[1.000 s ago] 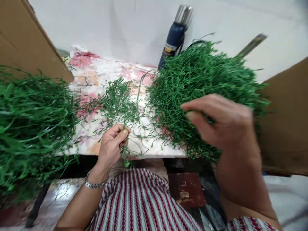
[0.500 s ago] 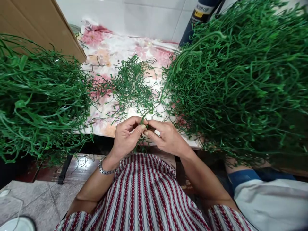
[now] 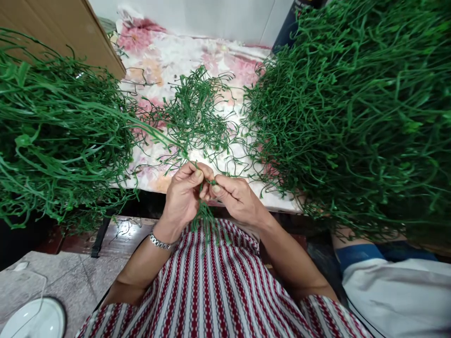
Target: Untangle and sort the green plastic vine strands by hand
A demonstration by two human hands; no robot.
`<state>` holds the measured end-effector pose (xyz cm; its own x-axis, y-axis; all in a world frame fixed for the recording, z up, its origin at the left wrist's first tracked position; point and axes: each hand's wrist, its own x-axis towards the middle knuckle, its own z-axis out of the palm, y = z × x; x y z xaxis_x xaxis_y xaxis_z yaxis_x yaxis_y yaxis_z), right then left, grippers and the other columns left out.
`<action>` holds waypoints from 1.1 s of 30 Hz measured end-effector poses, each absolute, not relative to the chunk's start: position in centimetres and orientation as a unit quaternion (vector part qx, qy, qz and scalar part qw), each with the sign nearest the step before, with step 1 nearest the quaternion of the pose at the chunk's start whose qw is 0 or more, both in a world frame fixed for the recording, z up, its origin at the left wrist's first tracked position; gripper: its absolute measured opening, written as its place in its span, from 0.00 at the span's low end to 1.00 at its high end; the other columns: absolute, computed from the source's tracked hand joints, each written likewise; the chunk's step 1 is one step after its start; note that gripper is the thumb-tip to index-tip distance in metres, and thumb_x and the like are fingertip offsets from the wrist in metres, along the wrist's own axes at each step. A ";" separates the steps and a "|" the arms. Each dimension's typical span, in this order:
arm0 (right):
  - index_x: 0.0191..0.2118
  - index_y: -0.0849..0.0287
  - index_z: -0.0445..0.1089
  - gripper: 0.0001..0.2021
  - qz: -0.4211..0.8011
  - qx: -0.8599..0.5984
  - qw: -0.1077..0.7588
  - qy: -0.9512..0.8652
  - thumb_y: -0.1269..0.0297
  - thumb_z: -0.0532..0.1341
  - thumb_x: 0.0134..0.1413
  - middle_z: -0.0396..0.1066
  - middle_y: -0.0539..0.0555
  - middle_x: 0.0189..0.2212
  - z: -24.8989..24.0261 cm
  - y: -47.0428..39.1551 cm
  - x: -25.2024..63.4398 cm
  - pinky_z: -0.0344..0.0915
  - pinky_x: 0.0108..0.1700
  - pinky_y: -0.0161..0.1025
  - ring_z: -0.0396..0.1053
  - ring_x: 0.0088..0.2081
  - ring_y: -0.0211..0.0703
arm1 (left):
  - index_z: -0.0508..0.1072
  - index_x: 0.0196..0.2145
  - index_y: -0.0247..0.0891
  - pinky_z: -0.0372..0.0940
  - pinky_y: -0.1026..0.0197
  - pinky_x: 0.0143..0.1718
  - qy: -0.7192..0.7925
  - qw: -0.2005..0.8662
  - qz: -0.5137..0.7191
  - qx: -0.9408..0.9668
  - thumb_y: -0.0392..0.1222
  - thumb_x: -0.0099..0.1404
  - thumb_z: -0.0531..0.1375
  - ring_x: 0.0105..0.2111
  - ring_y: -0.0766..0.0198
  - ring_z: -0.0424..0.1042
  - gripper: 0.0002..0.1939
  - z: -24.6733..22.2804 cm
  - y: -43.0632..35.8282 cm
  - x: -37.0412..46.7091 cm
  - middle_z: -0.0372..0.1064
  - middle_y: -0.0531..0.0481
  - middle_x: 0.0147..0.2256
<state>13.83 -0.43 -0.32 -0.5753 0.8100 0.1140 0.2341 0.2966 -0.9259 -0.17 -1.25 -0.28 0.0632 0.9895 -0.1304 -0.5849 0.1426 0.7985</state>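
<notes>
My left hand, with a metal-link watch band at the wrist, pinches a green plastic-looking plant stem between thumb and fingers. From the grip, the stem slants up and left toward the left pile, while thin green strands dangle below the hands. Close beside it, my right hand has thumb and forefinger closed on a small green end of the same stem. Beyond both hands lies a small loose heap of thin green stems on the floral tablecloth.
Large tangles of green stems stand at left and right. A cardboard box and a dark cylinder are at the back. Another person's leg and pale clothing show at lower right. A white round object sits lower left.
The held stem, which pointed up and right, now slants up and left. Strands now hang lower beneath my hands. The right hand stays pinched close to the left, and the view has shifted slightly.
</notes>
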 end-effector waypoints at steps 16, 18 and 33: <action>0.22 0.61 0.59 0.16 0.682 -0.241 0.317 -0.613 0.60 0.53 0.59 0.53 0.45 0.18 -0.9 -1.2 14.8 0.48 0.24 0.31 0.50 0.21 0.30 | 0.64 0.22 0.34 0.52 0.74 0.10 0.325 0.752 0.533 0.211 0.37 0.55 0.58 0.11 0.80 0.51 0.07 0.2 -2.2 0.4 0.61 0.55 0.22; 0.22 0.61 0.60 0.16 0.673 -0.234 0.314 -0.627 0.60 0.53 0.59 0.54 0.46 0.18 -0.9 -1.3 14.9 0.49 0.24 0.31 0.51 0.21 0.31 | 0.64 0.22 0.34 0.51 0.74 0.10 0.323 0.756 0.528 0.216 0.37 0.55 0.58 0.11 0.81 0.50 0.08 0.5 -2.3 0.4 0.61 0.55 0.22; 0.27 0.61 0.63 0.14 0.433 -0.361 0.274 -0.779 0.63 0.49 0.61 0.65 0.49 0.21 -0.3 -0.6 15.3 0.55 0.28 0.30 0.61 0.23 0.31 | 0.64 0.29 0.35 0.56 0.71 0.17 0.369 0.705 0.449 0.407 0.45 0.55 0.63 0.16 0.75 0.56 0.12 -1.2 -1.0 -0.2 0.58 0.58 0.19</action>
<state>15.33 -0.57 -0.28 -0.5894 0.7997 0.1142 0.3258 0.3647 -0.8723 -0.21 -0.98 -1.15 0.3257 0.9329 -0.1540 -0.3320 0.2654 0.9052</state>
